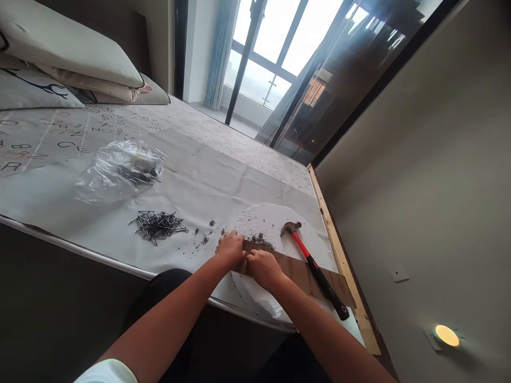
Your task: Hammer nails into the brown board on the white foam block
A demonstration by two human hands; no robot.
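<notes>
A brown wooden board (297, 270) lies across a round white foam-like piece (261, 214). My left hand (230, 249) is closed around the board's left end. Close beside it, my right hand (263, 266) has its fingers curled at the board, and whatever they pinch is too small to make out. A claw hammer (307, 255) with a red and black handle rests over the board, its head on the white piece. Dark grey crumbs (260, 240) lie along the board's far edge. Left of my hands is a pile of dark nails (158, 225).
A clear plastic bag (123, 167) with dark contents lies on the sheet-covered bed (199, 170). Pillows (72, 48) are stacked at the far left. A light wooden rail (339, 239) runs along the bed's right side by the wall, which bears a lit lamp (447, 335).
</notes>
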